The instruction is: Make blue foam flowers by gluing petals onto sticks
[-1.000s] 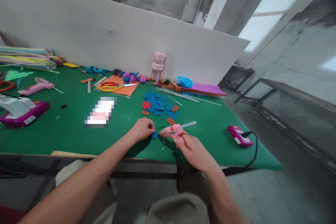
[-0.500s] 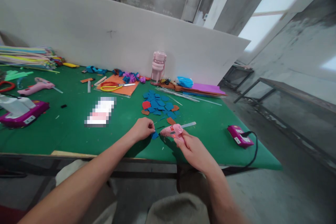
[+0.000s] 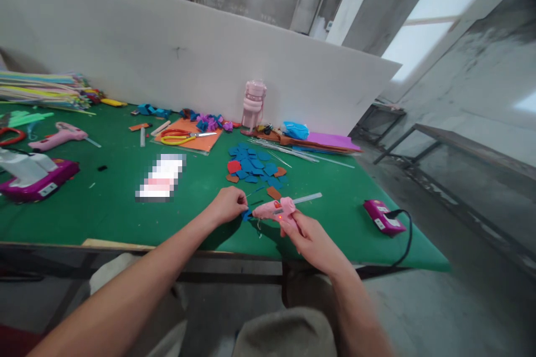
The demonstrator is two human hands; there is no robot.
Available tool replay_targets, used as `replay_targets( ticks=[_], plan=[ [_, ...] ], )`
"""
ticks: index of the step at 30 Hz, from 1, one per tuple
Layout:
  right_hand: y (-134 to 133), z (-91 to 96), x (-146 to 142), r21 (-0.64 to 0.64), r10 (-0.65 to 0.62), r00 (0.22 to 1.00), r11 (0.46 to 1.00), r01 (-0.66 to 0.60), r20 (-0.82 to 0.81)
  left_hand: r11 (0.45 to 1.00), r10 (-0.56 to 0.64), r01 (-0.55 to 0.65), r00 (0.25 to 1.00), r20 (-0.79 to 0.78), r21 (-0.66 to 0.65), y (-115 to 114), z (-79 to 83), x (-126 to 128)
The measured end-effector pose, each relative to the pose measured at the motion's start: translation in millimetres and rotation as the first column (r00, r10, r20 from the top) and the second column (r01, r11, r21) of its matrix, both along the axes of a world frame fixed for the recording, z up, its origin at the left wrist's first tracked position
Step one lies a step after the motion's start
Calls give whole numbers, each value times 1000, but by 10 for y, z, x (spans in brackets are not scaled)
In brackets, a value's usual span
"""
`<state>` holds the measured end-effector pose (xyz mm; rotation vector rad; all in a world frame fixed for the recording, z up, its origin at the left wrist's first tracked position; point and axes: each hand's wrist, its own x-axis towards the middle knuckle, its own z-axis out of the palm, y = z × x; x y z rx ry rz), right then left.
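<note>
My left hand [image 3: 228,204] pinches a small blue felt piece [image 3: 245,215] low over the green table [image 3: 125,223]. My right hand [image 3: 312,240] is wrapped round the handle of a pink glue gun [image 3: 272,211], whose red light glows. A clear glue stick [image 3: 307,198] sticks out of its back end. The gun's nozzle meets the blue piece by my left fingertips; whether it touches the felt I cannot tell. Just beyond both hands lies a pile of blue felt pieces [image 3: 255,163], with a red piece [image 3: 234,167] and a brown piece [image 3: 273,193] among them.
Red-and-yellow scissors [image 3: 180,137] rest on orange sheets [image 3: 196,125]. A pink bottle [image 3: 253,106] stands by the white board [image 3: 176,67]. Purple power strips lie at left [image 3: 50,181] and right [image 3: 383,216]. A second pink glue gun [image 3: 62,136] is at far left.
My right hand has brought the glue gun slightly left, its nozzle now over the blue felt piece. The left hand stays nearly in place.
</note>
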<state>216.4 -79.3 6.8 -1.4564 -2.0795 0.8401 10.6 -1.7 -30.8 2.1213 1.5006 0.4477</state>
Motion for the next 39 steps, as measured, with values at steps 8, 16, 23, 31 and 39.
replay_targets(
  ticks=[8,16,23,31,39],
  plan=[
    [-1,35,-74,42,50,998,998,-51,31,1000,-5,5,1000,-18,-8,0,19,17],
    [0,32,-84,41,40,998,998,-41,39,1000,-6,6,1000,-10,-1,-6,26,13],
    [0,7,-91,50,40,998,998,-43,45,1000,-3,3,1000,-9,-5,-6,26,14],
    [18,1,49,-96,-9,992,995,-4,-126,1000,1,-1,1000,-13,-6,-10,28,10],
    [86,-11,170,-378,-207,802,926,-24,-560,999,9,-6,998,67,-46,3,4,0]
  ],
)
